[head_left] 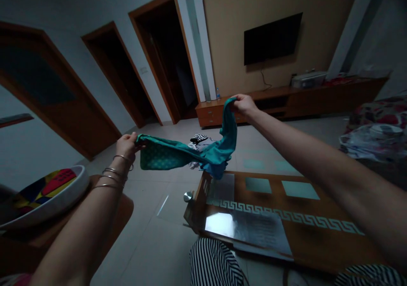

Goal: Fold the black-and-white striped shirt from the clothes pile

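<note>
Left hand (127,145) has its fingers pinched on one end of a teal cloth (218,151), and the right hand (244,105) is pinching the other end, up higher, so the thing hangs between them like a saggy hammock. Pretty sure that's why it looks like it does: with just the two ends gripped, the dotted left part hangs fairly flat while the middle twists and bunches under its own weight. So it's right at the fingertips of both, running off to the right of the left one and dropping below the right one. Its lowest bit droops by the far left corner of the desk (318,243); can't tell if they touch. Behind it some black-and-white striped fabric (200,138) pokes out, mostly hidden, no clue what it's resting on. Farther back there's a low cabinet (214,116) along the wall, TV (273,40) above it.
</note>
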{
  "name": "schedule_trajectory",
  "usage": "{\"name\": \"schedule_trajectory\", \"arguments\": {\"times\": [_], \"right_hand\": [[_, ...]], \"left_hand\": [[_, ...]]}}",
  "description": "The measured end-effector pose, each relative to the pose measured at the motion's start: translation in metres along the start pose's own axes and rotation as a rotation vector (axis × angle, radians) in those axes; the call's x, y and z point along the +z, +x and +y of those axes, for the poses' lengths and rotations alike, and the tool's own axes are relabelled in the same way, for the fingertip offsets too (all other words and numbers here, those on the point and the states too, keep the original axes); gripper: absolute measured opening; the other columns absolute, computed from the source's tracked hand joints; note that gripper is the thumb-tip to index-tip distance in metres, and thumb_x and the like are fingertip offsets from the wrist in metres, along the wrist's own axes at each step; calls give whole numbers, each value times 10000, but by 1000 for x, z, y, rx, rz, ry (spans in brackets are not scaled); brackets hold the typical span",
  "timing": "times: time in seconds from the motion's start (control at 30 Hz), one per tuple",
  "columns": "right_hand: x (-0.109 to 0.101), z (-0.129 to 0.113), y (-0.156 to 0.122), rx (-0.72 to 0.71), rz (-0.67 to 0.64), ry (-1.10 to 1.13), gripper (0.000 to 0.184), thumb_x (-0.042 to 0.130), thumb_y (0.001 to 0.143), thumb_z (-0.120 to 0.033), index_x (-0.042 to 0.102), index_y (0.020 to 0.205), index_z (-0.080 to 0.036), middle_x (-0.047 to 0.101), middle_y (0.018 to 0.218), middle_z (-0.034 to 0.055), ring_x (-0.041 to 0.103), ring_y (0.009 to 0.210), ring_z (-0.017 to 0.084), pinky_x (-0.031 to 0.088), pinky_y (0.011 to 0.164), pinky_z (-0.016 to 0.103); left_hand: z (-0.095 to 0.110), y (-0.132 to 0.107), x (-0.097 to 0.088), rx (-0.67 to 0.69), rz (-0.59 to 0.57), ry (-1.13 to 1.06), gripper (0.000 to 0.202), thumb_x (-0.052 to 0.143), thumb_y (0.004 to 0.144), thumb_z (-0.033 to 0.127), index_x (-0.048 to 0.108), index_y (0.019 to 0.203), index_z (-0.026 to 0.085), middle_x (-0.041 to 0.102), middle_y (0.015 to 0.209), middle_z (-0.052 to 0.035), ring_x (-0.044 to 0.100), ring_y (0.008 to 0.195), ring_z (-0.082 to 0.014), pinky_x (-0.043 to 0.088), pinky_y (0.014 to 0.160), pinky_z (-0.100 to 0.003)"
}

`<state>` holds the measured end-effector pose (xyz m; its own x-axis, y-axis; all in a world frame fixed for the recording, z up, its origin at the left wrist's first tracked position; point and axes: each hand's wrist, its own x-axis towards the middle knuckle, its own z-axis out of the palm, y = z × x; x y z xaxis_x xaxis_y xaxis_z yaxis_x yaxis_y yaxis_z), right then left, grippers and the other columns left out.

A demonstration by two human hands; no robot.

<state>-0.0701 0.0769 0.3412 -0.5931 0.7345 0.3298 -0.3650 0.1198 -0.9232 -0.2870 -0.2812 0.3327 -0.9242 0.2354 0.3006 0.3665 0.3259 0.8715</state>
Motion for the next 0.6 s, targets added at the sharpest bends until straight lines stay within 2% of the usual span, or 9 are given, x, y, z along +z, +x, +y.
{"name": "schedule_trajectory", "arguments": {"times": [0.07, 0.17, 0.23, 0.27, 0.33, 0.4, 0.5, 0.6], "right_hand": [[22, 15, -6, 71, -151, 67, 183, 492, 746, 36, 557, 834, -111, 621, 707, 4, 621, 649, 102, 533, 805, 348], [46, 50, -14, 37, -325, 190, 175, 533, 771, -36, 558, 913, -137, 664, 853, 33, 642, 769, 111, 530, 834, 332], [50, 86, -15, 44, -436, 85, 225, 539, 780, -71, 572, 991, -143, 672, 942, 54, 641, 829, 126, 526, 844, 330], [49, 108, -15, 72, -495, -60, 279, 544, 774, -75, 579, 1042, -144, 673, 969, 65, 639, 851, 141, 523, 844, 333], [40, 155, -16, 121, -581, -480, 415, 565, 750, -68, 578, 1157, -147, 669, 1028, 89, 629, 921, 188, 505, 865, 346], [29, 202, -18, 102, -575, -836, 531, 593, 727, -58, 553, 1249, -146, 631, 1149, 128, 585, 1054, 246, 455, 934, 370], [19, 260, -22, 74, -533, -989, 651, 627, 743, -119, 456, 1370, -123, 494, 1335, 186, 475, 1213, 286, 380, 1009, 391], [23, 300, -32, 65, -568, -1046, 773, 685, 730, -251, 374, 1434, -179, 407, 1406, 162, 446, 1228, 271, 371, 999, 364]], "left_hand": [[-7, 4, 4, -13, -91, -75, 201, 358, 977, 260, 401, 805, 164, 519, 719, 14, 588, 686, -100, 499, 680, -254], [-34, 6, 24, -36, -368, -71, 234, 501, 907, 365, 470, 795, 162, 573, 713, -11, 601, 652, -125, 487, 612, -240], [-63, 6, 50, -42, -547, 131, 292, 590, 821, 441, 512, 768, 165, 596, 696, -19, 599, 641, -147, 480, 585, -244], [-79, 6, 66, -37, -591, 266, 302, 627, 776, 452, 532, 754, 166, 609, 690, -24, 601, 651, -161, 479, 586, -250], [-110, 8, 103, -13, -600, 474, 267, 675, 715, 411, 573, 752, 167, 637, 704, -39, 612, 700, -190, 480, 616, -263], [-135, 15, 144, 17, -559, 546, 212, 692, 692, 326, 609, 799, 162, 665, 768, -64, 624, 773, -217, 483, 683, -283], [-151, 38, 203, 87, -493, 556, 278, 649, 722, 198, 625, 993, 141, 664, 1024, -123, 606, 976, -249, 461, 835, -308], [-145, 69, 250, 189, -403, 552, 473, 590, 742, 88, 550, 1210, 149, 524, 1302, -161, 475, 1206, -274, 376, 978, -334]]}}
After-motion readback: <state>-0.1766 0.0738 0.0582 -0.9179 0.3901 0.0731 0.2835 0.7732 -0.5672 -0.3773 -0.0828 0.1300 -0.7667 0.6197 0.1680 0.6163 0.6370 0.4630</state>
